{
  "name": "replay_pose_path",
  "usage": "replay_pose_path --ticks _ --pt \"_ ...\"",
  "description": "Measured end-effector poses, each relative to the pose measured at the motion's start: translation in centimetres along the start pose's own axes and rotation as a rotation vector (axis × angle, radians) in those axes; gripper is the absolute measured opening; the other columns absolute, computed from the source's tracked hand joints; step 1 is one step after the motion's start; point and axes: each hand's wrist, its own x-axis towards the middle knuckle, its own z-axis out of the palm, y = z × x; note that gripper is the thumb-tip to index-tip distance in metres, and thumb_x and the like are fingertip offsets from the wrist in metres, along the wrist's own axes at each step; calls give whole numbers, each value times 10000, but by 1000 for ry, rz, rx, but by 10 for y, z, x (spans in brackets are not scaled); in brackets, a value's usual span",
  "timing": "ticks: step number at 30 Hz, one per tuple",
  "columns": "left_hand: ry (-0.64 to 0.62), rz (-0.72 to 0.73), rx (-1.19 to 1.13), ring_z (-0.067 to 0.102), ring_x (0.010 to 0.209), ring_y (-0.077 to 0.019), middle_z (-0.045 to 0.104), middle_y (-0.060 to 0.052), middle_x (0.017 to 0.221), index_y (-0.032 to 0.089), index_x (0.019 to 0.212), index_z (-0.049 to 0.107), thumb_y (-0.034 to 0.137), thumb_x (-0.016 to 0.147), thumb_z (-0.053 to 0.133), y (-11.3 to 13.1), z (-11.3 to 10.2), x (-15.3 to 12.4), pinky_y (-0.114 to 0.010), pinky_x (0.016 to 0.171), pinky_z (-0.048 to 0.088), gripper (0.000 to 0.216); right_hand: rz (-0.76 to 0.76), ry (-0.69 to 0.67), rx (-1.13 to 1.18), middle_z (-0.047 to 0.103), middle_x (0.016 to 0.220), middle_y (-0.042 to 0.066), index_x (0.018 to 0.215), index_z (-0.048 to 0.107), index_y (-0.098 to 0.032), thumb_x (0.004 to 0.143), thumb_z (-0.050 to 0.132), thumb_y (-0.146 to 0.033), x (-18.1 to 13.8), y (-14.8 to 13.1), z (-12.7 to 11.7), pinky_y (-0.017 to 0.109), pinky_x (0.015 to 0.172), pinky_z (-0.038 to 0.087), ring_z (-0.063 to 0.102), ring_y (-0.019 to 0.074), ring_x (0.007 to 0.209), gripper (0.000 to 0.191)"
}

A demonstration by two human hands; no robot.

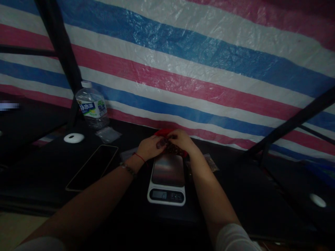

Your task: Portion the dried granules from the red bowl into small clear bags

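My left hand (pixel 150 146) is closed on a small clear plastic bag (pixel 162 142), just beyond the far edge of a kitchen scale (pixel 169 170). Close against the bag, my right hand (pixel 181 139) has its fingers pinched together; what they hold, if anything, is too dark and small to name. Below and behind both hands sits a red container or bag (pixel 164 132) with small brown pieces (pixel 175 149) in it, partly hidden by my fingers. The scale has a metal plate and a lit display that I cannot read clearly.
A filled clear bag (pixel 210 162) lies right of my right wrist. On the left are a smartphone (pixel 92 169), a clear plastic bag (pixel 108 134), a plastic bottle (pixel 92 106) and a white oval object (pixel 74 138). A striped tarp (pixel 183 69) rises behind the black table.
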Motion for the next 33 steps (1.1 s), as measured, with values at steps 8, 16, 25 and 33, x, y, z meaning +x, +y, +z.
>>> replay_pose_path --ticks 8,16,25,33 --pt "7 -36 15 654 902 -243 691 -65 983 245 1039 641 455 838 546 0 4 0 -326 782 503 306 -10 44 127 700 1031 42 998 725 -200 787 625 -143 2 -13 13 279 895 445 612 170 971 241" --pt "6 -84 19 650 914 -229 689 -53 1002 250 1084 631 461 850 524 2 4 0 -314 801 495 333 -37 31 83 706 1017 44 973 735 -209 784 654 -152 3 -16 12 307 907 433 607 185 984 213" --pt "-12 -72 36 647 927 -217 689 -43 1006 236 1068 632 461 862 505 5 1 -1 -304 808 495 331 -40 129 128 685 922 44 898 718 -174 757 667 -129 4 -12 18 292 826 440 599 161 873 157" --pt "-22 -117 26 646 941 -219 692 -52 1014 232 1062 643 482 852 525 5 0 -1 -298 815 493 347 -124 139 135 694 946 41 928 708 -176 850 534 -116 4 -18 16 271 852 445 608 148 892 200"
